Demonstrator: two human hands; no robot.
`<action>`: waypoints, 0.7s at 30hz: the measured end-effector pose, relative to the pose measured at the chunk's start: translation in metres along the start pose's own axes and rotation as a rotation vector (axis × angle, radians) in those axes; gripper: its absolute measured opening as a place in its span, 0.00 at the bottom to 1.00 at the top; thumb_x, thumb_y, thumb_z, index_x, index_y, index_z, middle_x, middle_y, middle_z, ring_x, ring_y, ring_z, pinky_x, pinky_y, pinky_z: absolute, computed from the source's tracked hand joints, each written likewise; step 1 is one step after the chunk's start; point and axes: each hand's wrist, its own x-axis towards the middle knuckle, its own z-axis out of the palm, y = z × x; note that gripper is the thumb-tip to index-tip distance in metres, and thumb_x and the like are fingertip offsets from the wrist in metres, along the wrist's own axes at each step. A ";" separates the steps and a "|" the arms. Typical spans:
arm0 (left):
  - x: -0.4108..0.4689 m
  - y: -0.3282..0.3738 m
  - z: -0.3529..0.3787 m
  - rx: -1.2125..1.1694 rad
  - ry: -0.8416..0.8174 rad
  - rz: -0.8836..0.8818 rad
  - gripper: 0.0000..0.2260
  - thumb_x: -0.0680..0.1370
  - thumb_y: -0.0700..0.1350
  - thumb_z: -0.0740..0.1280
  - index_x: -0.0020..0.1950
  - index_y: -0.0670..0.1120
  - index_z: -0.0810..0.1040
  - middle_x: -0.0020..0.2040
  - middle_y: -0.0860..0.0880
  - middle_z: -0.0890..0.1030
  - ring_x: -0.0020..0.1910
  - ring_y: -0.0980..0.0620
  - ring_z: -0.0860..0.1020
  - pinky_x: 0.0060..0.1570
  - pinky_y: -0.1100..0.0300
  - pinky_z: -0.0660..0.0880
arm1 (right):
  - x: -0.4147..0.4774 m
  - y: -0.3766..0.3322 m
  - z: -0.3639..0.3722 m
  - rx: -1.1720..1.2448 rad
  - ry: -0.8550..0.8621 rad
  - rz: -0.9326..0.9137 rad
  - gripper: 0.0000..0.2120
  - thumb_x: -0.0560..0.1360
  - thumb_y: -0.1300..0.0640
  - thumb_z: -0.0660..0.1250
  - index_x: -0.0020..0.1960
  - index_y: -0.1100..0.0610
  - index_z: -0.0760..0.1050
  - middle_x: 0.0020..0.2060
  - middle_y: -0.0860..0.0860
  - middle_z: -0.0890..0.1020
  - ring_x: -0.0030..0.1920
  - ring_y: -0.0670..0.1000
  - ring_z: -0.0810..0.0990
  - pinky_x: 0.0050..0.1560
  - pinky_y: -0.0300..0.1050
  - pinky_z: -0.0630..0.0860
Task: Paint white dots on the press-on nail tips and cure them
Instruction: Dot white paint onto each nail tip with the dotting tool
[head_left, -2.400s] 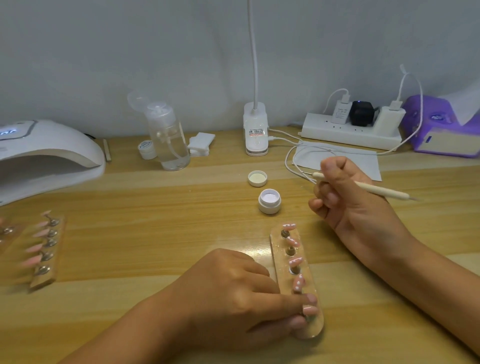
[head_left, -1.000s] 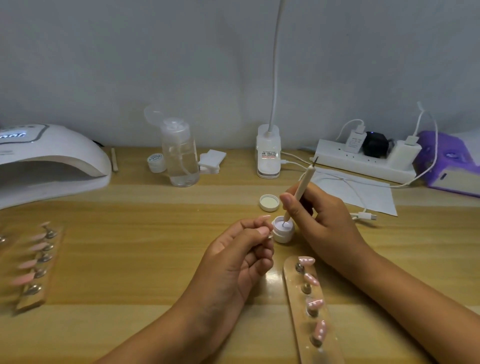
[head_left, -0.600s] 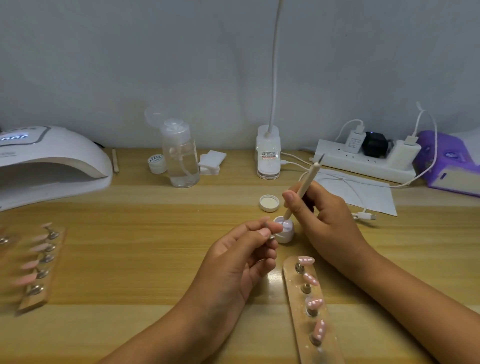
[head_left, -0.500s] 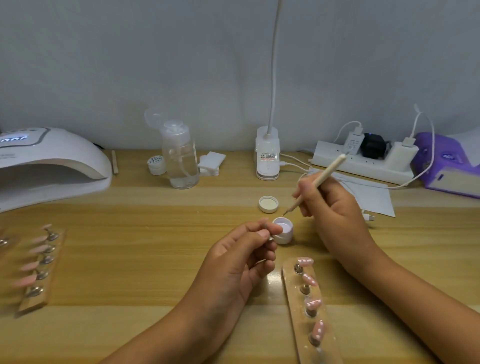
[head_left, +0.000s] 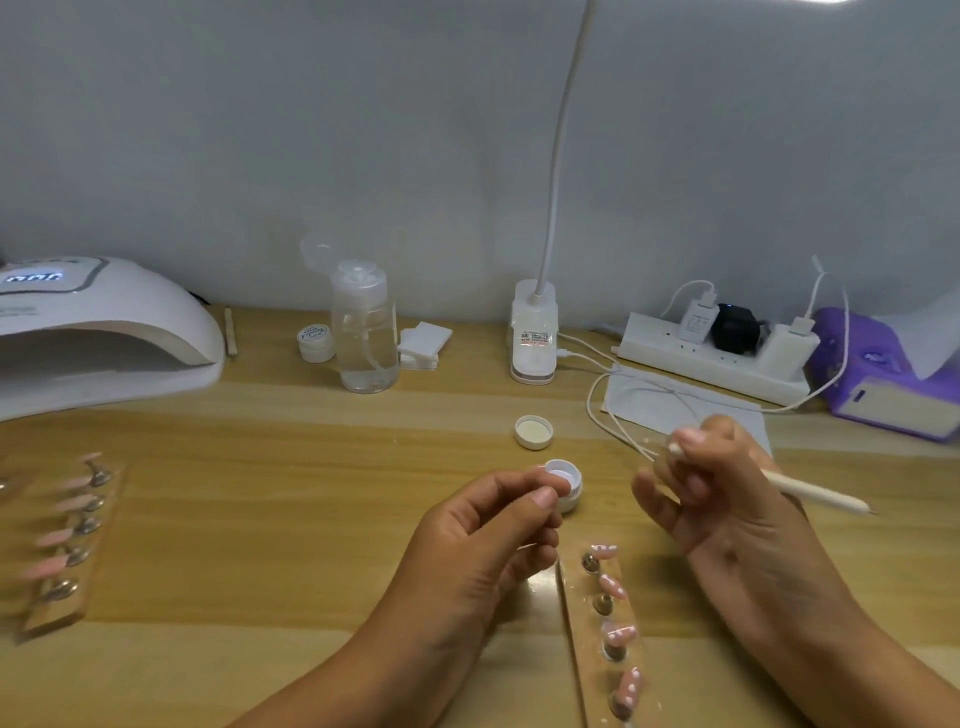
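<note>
The left hand (head_left: 483, 540) pinched the little pot of white gel (head_left: 566, 480) at its rim between thumb and forefinger, steadying it on the desk (head_left: 291, 493), with its loose cap (head_left: 534, 432) just behind. The right hand (head_left: 727, 499), blurred, had its grip closed on the dotting pen (head_left: 800, 491), whose fine point aimed out to the right, away from the pot; whether its other end carried gel could not be told. The nail tips (head_left: 619, 633) stood on pegs along the wooden strip (head_left: 576, 639) between the wrists, several showing white dots. They looked light, thin and easily knocked off their pegs, and wet gel would smear. The strip was therefore probably best taken by its bare long edges and kept level on its way to the curing lamp (head_left: 104, 332) at far left.
</note>
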 end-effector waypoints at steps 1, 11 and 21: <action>0.000 0.000 -0.001 -0.001 -0.007 -0.001 0.09 0.64 0.45 0.72 0.42 0.45 0.86 0.34 0.49 0.80 0.32 0.59 0.77 0.33 0.69 0.75 | -0.002 0.003 -0.001 0.011 0.015 0.013 0.12 0.69 0.59 0.68 0.31 0.52 0.67 0.27 0.48 0.65 0.29 0.44 0.67 0.39 0.42 0.80; -0.005 -0.005 -0.002 0.269 -0.178 0.060 0.10 0.73 0.47 0.69 0.52 0.52 0.86 0.41 0.53 0.83 0.42 0.61 0.79 0.43 0.70 0.74 | -0.005 0.009 -0.002 0.033 0.014 0.018 0.14 0.70 0.55 0.68 0.34 0.54 0.63 0.25 0.49 0.62 0.26 0.44 0.65 0.39 0.41 0.80; -0.007 -0.009 -0.001 0.489 -0.160 0.156 0.08 0.71 0.45 0.71 0.49 0.50 0.87 0.49 0.48 0.84 0.49 0.56 0.81 0.45 0.69 0.74 | -0.008 0.010 0.001 -0.009 -0.079 -0.017 0.15 0.71 0.56 0.69 0.30 0.54 0.67 0.24 0.49 0.65 0.25 0.44 0.68 0.40 0.44 0.81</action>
